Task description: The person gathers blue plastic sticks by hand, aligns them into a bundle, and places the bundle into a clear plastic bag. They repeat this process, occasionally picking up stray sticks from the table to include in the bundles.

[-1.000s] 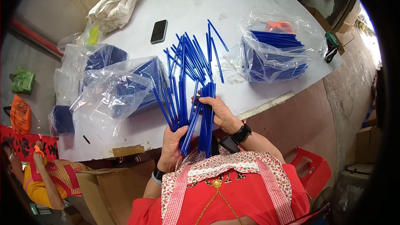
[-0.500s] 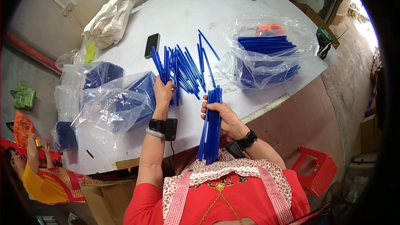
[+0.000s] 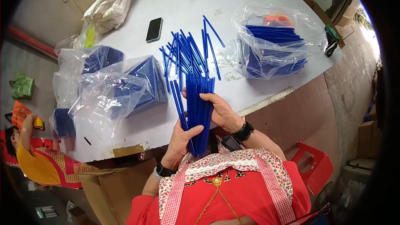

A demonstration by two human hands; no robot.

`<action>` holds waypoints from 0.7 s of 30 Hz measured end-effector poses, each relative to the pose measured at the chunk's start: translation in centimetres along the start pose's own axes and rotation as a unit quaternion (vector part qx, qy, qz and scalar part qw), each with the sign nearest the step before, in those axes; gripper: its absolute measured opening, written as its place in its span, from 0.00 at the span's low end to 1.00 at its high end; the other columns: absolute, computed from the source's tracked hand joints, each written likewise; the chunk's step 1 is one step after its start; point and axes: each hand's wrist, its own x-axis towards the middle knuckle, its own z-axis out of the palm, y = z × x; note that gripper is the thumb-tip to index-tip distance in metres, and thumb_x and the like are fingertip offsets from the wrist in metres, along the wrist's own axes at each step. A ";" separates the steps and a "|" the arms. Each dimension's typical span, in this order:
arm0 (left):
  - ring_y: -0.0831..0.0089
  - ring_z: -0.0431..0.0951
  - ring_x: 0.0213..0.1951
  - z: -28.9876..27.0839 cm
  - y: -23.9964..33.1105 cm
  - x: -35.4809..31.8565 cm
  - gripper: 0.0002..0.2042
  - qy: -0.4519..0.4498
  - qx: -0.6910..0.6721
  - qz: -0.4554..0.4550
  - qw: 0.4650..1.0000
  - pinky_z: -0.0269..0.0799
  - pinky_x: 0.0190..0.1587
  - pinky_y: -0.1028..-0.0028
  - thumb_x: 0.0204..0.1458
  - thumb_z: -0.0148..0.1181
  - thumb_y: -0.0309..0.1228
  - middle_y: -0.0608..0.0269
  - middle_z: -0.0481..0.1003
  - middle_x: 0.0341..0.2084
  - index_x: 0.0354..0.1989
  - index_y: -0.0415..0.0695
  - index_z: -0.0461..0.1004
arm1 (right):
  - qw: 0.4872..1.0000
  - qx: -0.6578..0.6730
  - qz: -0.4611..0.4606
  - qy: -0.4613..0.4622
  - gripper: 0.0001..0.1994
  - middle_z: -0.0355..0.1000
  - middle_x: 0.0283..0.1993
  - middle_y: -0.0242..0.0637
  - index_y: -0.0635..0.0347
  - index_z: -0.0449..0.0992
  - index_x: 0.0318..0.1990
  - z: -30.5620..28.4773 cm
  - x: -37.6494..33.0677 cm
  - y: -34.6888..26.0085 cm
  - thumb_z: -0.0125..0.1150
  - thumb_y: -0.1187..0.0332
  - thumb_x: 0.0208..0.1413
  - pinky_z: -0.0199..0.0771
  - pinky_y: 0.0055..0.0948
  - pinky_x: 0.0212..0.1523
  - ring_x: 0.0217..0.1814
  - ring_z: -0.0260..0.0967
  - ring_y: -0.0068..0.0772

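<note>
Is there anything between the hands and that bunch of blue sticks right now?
Nothing visible. Both hands grip the bunch of blue sticks directly: the left hand cups its lower end, and the right hand wraps its side.

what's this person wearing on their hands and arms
Both hands are bare, no gloves, and the forearms are uncovered. The left hand has a dark band with a pale edge at the wrist. The right hand has a black wristwatch-like band at its wrist. A red top with a floral, checked-strap apron shows below.
</note>
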 end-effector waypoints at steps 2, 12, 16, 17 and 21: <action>0.72 0.78 0.39 -0.7 0.2 -0.4 0.20 -0.006 -0.053 -0.030 0.998 0.77 0.43 0.72 0.49 0.64 0.23 0.59 0.77 0.40 0.51 0.39 0.68 | 0.997 0.056 0.042 -0.032 0.22 0.67 0.58 0.46 0.65 0.64 0.59 -0.1 0.2 0.3 0.49 0.68 0.58 0.67 0.43 0.60 0.57 0.68 0.38; 0.71 0.79 0.39 -1.6 1.5 -1.7 0.18 -0.018 -0.125 -0.060 0.990 0.77 0.43 0.71 0.49 0.60 0.21 0.58 0.77 0.40 0.50 0.38 0.69 | 0.988 0.135 0.033 -0.067 0.22 0.70 0.55 0.44 0.64 0.67 0.57 0.3 0.3 0.6 0.46 0.60 0.60 0.67 0.40 0.59 0.56 0.68 0.37; 0.70 0.79 0.39 -1.8 1.6 -1.8 0.17 -0.012 -0.135 -0.053 0.989 0.77 0.44 0.71 0.50 0.58 0.21 0.58 0.77 0.40 0.50 0.37 0.70 | 0.988 0.134 0.037 -0.065 0.24 0.70 0.54 0.43 0.63 0.67 0.57 0.7 0.5 0.6 0.45 0.54 0.62 0.67 0.39 0.59 0.55 0.69 0.37; 0.70 0.79 0.39 -1.8 1.6 -1.8 0.16 -0.004 -0.135 -0.050 0.990 0.77 0.44 0.71 0.50 0.58 0.21 0.58 0.77 0.40 0.50 0.37 0.70 | 0.985 0.148 0.042 -0.081 0.25 0.69 0.56 0.44 0.63 0.67 0.58 0.5 0.7 0.7 0.45 0.53 0.62 0.66 0.40 0.60 0.56 0.68 0.38; 0.70 0.79 0.39 -2.1 1.6 -1.9 0.16 0.017 -0.130 -0.037 0.991 0.77 0.45 0.70 0.50 0.58 0.21 0.57 0.77 0.40 0.49 0.37 0.70 | 0.983 0.160 0.040 -0.086 0.27 0.69 0.57 0.45 0.64 0.66 0.58 1.2 0.7 0.7 0.44 0.50 0.62 0.64 0.42 0.61 0.57 0.68 0.39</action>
